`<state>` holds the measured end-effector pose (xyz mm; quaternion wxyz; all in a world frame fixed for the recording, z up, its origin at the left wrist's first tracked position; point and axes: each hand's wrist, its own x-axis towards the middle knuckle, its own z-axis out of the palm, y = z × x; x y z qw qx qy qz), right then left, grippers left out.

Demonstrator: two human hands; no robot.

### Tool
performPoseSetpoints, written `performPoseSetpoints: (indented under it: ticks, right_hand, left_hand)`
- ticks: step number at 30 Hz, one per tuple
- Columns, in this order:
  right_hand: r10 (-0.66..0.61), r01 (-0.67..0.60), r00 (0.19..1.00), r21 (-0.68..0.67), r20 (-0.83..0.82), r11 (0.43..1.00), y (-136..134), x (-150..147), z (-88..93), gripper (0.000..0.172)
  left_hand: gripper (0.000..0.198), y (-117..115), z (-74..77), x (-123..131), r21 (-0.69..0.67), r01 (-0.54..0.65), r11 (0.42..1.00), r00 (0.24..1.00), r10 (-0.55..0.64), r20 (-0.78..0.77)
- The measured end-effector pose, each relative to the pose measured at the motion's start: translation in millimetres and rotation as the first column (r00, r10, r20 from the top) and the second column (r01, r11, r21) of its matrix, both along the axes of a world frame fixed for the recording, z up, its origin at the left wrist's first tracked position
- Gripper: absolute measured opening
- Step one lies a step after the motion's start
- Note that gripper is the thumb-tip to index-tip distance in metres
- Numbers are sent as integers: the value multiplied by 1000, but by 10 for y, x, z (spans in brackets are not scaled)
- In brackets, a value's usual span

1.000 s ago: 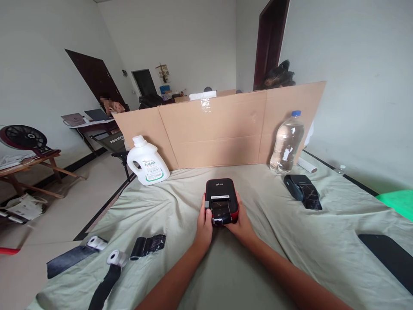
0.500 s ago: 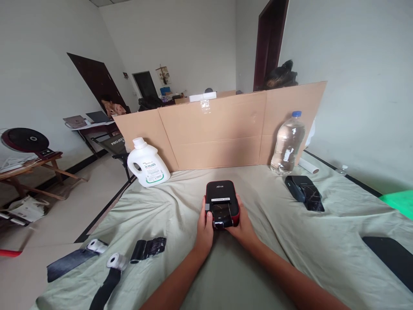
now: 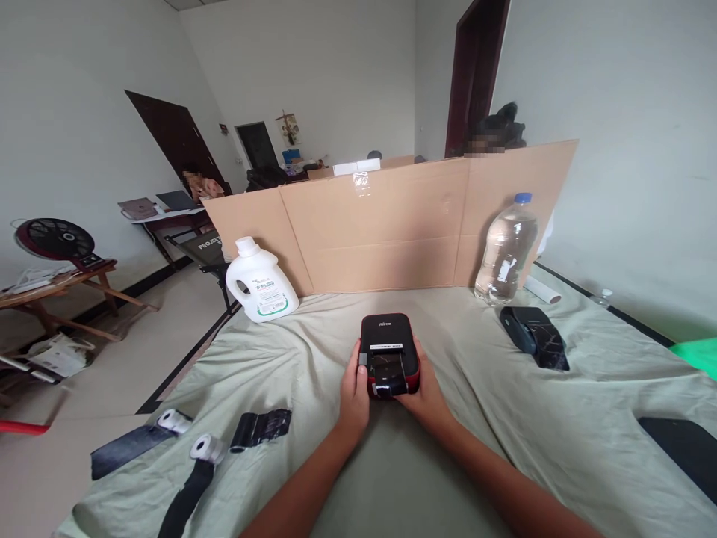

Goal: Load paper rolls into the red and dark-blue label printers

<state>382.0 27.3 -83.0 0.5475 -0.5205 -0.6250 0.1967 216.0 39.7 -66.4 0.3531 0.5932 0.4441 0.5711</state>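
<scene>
A black portable label printer (image 3: 388, 335) with red sides lies face up at the middle of the cloth-covered table. Glossy black strip (image 3: 388, 370) hangs out of its front slot. My left hand (image 3: 355, 390) grips the printer's left side, the thumb near its front corner. Around the right side and front corner closes my right hand (image 3: 426, 388). To the left lie a short dark roll (image 3: 258, 430) and two white-cored rolls, one (image 3: 207, 448) with its black strip unrolled toward me. A second black device (image 3: 532, 335), also with black strip coming out, rests at the right.
Across the table's back stands a cardboard panel (image 3: 381, 246). In front of it are a white detergent jug (image 3: 263, 284) and a large clear bottle (image 3: 506, 254). A dark flat object (image 3: 680, 448) lies at the right edge. Other people sit beyond the panel.
The whole view has shifted slightly to the right. Both hands keep their hold on the printer, which stays in place on the cloth.
</scene>
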Motion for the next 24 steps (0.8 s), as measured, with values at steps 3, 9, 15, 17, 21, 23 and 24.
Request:
performPoseSetpoints:
  ticks: [3, 9, 15, 17, 21, 23, 24]
  right_hand:
    - [24, -24, 1000, 36, 8, 999, 15, 14, -27, 105]
    - [30, -30, 1000, 52, 6, 998, 36, 24, -31, 104]
    - [42, -41, 999, 36, -12, 998, 33, 20, -33, 103]
    - [43, -43, 999, 35, -16, 998, 36, 23, -44, 104]
    - [47, -47, 999, 27, -12, 999, 35, 26, -35, 106]
    - [46, -46, 999, 26, -3, 999, 31, 25, -23, 106]
    - [46, -46, 999, 25, -2, 999, 28, 25, -19, 106]
  left_hand:
    - [42, 52, 66, -77, 66, -20, 998, 1000, 19, 8]
    - [38, 127, 85, -156, 102, -17, 995, 1000, 19, -22]
    - [37, 146, 85, -129, 123, -31, 992, 999, 33, -14]
    - [37, 153, 77, -125, 130, -29, 991, 999, 32, -18]
    - [36, 182, 64, -140, 152, -9, 988, 999, 16, -43]
    - [35, 201, 68, -154, 154, 7, 988, 998, 2, -59]
    - [34, 209, 72, -160, 154, 15, 988, 998, -5, -65]
